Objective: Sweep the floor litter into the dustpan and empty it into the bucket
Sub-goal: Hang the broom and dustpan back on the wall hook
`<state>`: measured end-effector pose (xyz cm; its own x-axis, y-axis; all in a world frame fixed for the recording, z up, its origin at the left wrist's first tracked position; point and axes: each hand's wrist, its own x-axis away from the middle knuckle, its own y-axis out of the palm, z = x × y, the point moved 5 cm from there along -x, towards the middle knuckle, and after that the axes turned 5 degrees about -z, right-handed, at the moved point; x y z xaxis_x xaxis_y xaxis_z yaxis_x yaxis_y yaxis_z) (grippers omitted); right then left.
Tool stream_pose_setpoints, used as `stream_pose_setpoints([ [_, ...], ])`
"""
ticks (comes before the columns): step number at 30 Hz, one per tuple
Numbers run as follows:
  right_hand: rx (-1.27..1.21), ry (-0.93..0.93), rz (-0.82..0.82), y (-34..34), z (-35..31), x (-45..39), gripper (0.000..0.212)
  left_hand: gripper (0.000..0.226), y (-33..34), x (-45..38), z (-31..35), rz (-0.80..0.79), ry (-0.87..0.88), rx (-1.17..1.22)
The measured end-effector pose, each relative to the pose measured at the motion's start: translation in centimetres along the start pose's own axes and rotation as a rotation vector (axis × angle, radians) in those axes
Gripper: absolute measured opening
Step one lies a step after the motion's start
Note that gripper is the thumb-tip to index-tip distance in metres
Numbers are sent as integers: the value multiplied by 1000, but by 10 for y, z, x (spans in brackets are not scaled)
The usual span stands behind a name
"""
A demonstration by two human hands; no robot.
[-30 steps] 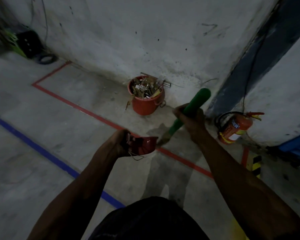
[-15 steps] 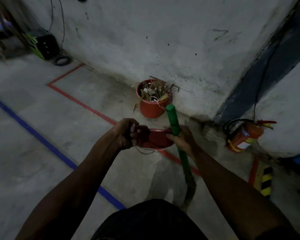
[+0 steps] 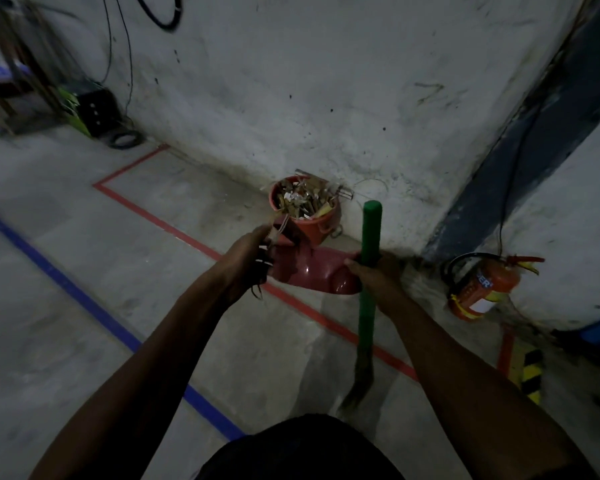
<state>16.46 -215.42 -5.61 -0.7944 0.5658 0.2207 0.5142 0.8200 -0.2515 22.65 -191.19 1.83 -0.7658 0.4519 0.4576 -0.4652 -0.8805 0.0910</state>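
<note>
left hand (image 3: 248, 258) grips the red dustpan (image 3: 312, 271); right hand (image 3: 371, 275) grips the green broom (image 3: 369, 244), near the full bucket (image 3: 305, 213).

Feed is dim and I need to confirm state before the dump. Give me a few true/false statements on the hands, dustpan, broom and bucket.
1. The left hand holds the red dustpan. True.
2. The right hand is empty. False: it grips the green broom.
3. The bucket is empty. False: it is piled with scraps.
4. The bucket stands by the wall. True.
5. The extinguisher stands left of the bucket. False: it lies to its right.
</note>
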Motion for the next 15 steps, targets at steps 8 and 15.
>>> stream_pose_setpoints([
  [8, -122, 81, 208, -28, 6, 3, 28, 15, -4, 9, 25, 9, 262, -346],
  [15, -202, 103, 298, -37, 10, 14, 46, 3, -1, 24, 68, 114, 544, -453],
])
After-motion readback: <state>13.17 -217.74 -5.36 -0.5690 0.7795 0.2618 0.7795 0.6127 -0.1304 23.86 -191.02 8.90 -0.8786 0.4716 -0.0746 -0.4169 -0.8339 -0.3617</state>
